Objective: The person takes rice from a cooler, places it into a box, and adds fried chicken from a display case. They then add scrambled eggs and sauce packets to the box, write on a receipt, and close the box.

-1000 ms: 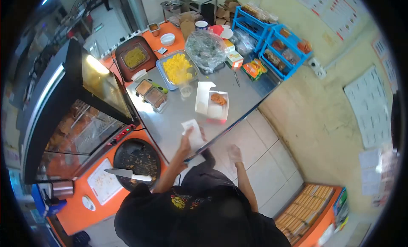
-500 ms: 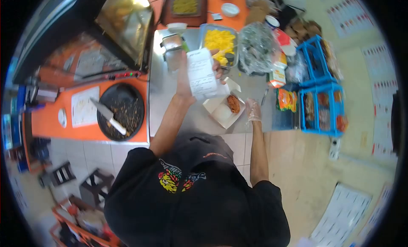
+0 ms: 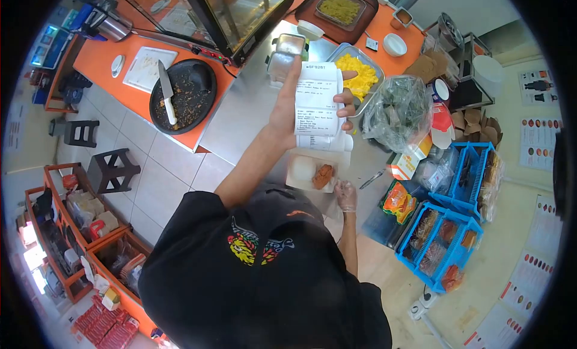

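Observation:
My left hand holds a long white printed receipt up in front of me, with the thumb on one side and the fingers wrapped round the other. Below the receipt, an open cardboard box contains white rice and a brown fried piece. My right hand, in a clear plastic glove, is beside the box's right side with its fingers curled; whether it grips anything is too small to tell. A pen lies to its right.
Behind the receipt stand a tray of yellow food and a bag of greens. Blue baskets are at the right. On the left, a knife rests across a black pan, near a glass warmer.
The view has turned, so the counter appears rotated. The receipt is now seen closer and its print is sharper. My right hand has gone from spread fingers to curled ones near the box.

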A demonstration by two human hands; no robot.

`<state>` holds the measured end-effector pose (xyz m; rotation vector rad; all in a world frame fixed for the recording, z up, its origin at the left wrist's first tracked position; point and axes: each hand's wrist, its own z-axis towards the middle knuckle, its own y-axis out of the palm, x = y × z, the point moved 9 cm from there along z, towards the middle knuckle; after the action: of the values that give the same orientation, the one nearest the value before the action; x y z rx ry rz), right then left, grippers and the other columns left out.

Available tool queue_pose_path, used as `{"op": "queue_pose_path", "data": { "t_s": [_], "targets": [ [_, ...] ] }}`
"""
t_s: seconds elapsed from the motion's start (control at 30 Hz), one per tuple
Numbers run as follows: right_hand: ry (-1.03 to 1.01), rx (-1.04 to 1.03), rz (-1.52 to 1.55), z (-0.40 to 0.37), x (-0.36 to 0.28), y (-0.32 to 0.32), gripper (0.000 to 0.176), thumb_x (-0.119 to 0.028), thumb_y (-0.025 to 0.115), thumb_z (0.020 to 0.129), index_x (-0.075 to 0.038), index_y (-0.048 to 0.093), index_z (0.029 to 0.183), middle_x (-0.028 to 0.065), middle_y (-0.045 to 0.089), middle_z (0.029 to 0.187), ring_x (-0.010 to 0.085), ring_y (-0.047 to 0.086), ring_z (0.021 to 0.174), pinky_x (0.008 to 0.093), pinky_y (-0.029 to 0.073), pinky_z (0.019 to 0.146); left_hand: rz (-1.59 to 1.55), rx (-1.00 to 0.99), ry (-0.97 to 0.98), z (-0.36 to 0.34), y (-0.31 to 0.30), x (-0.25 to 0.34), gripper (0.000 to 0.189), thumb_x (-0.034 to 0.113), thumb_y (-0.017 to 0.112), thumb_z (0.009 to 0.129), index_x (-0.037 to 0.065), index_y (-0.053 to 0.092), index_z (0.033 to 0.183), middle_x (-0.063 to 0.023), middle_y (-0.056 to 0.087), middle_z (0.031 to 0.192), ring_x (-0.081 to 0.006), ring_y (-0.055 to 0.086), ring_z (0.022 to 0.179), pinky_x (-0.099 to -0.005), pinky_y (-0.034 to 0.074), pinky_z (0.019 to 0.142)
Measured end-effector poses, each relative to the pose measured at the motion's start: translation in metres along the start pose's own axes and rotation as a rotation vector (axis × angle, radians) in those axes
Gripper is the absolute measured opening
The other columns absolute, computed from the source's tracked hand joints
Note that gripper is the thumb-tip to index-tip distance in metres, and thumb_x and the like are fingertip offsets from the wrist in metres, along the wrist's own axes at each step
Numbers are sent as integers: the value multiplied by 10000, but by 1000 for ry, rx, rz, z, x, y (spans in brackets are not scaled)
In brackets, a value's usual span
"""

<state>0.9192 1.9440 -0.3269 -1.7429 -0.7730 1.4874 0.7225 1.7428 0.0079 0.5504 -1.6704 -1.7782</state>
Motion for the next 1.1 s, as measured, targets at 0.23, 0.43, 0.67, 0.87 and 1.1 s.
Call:
{"op": "queue_pose_path", "data": {
  "t_s": [0.23,0.43,0.67,0.87,1.1],
  "targets": [
    [328,382,776,46,97,-60,267,-253,594,965,0,679,977,123,680,1022,157,656,840,349,551,813,37,40,40,11,-6,-20,855,667,366,927,-4,305,1453,-59,398,856,-202,399,770,-393,391,713],
    [-93,234,244,214,-101,-126,290,-287,627,936,-4,673,983,130,699,985,230,666,911,388,520,782,479,164,110,5,-27,2,767,519,403,965,-42,250,1464,-182,564,1026,-300,606,933,-480,517,835],
    [-122,-171,868,214,-244,-126,320,-327,674,900,-7,690,895,129,696,829,167,634,735,330,494,673,1024,530,330,-34,-79,69,452,158,608,949,-11,487,1351,-139,640,1190,-239,644,1046,-385,540,892],
    [-197,-14,596,183,-304,-108,266,-259,749,841,-7,717,916,96,683,779,127,613,707,295,496,646,1248,642,263,-48,-131,92,431,347,500,1008,67,522,1336,-85,646,1122,-119,599,982,-273,507,834],
    [-125,-99,955,222,-291,-68,262,-204,772,818,-11,709,985,51,662,824,135,605,692,290,505,662,1009,564,-53,-58,-145,87,518,468,348,1039,20,565,1182,-105,659,1052,-134,632,911,-278,511,801]
  ]
}}
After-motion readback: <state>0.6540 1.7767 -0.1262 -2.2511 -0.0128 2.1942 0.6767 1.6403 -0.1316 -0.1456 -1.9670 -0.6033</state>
